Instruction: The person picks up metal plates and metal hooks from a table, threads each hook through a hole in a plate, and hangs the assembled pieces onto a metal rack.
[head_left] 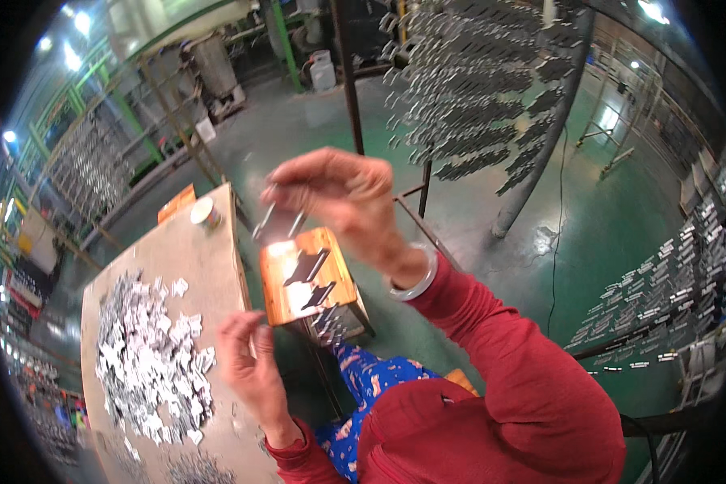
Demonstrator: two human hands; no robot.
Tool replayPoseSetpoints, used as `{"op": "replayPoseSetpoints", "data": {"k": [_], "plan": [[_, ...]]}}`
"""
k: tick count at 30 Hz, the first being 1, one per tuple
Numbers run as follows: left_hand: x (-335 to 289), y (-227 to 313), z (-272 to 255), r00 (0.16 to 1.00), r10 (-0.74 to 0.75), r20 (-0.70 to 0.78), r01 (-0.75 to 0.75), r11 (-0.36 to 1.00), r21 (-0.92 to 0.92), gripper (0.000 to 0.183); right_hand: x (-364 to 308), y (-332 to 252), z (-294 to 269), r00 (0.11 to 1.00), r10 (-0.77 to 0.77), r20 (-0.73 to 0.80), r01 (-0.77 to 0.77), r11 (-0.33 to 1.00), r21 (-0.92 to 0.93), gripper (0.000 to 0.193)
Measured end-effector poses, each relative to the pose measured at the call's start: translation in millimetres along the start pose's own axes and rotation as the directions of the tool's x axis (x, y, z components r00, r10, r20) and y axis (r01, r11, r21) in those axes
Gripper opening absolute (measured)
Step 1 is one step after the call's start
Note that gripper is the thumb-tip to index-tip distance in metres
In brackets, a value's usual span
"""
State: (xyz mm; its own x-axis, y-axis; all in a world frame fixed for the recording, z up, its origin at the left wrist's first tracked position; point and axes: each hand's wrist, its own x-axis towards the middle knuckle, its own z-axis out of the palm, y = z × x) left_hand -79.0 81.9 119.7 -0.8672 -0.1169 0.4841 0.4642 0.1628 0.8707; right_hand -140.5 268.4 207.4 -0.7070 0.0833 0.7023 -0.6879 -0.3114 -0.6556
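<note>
While the right hand (339, 194) was raised above a small wooden stool (308, 278), its fingers were pressed together in a pinch on a thin wire hook (268, 216) that hung down from the fingertips, with a second thin metal piece (297, 224) dangling just beside it. The stool top was shiny and orange-brown, and a couple of dark flat metal parts (308, 268) lay on it, right under that hand. The left hand (250, 363) sat lower, at the edge of the board table (210, 258), fingers loosely curled with the thumb and forefinger close together; couldn't really tell if it had one of the little pieces pinched or not, too blurry there. Just left of that hand was a big heap of small silvery stamped metal pieces (149, 355) spread over the table. A small round cup (205, 211) stood at the far end of the table. Beyond the stool, a rack (476, 97) loaded with rows of hanging grey metal parts stood on the green floor (605, 218), and another loaded rack (661, 298) ran along the right side.
</note>
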Motion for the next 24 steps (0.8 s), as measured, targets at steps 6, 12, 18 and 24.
{"op": "replayPoseSetpoints", "data": {"k": [6, 12, 18, 24], "plan": [[-39, -152, -18, 0.679, -0.588, 0.44, 0.632, 0.773, 0.058, 0.021, 66, -55, -81, 0.946, -0.319, -0.055, 0.276, 0.885, -0.376, 0.007], [-78, -227, -48, 0.554, -0.757, 0.346, 0.801, 0.598, 0.027, 0.023, 113, -113, -165, 0.89, -0.408, -0.202, 0.308, 0.867, -0.391, 0.008], [-91, -245, -81, 0.455, -0.844, 0.284, 0.878, 0.479, 0.016, 0.025, 149, -169, -226, 0.809, -0.53, -0.253, 0.301, 0.744, -0.597, 0.007], [-96, -238, -79, 0.423, -0.876, 0.232, 0.866, 0.466, 0.18, 0.024, 190, -205, -294, 0.639, -0.667, -0.384, 0.234, 0.643, -0.729, 0.007]]}}
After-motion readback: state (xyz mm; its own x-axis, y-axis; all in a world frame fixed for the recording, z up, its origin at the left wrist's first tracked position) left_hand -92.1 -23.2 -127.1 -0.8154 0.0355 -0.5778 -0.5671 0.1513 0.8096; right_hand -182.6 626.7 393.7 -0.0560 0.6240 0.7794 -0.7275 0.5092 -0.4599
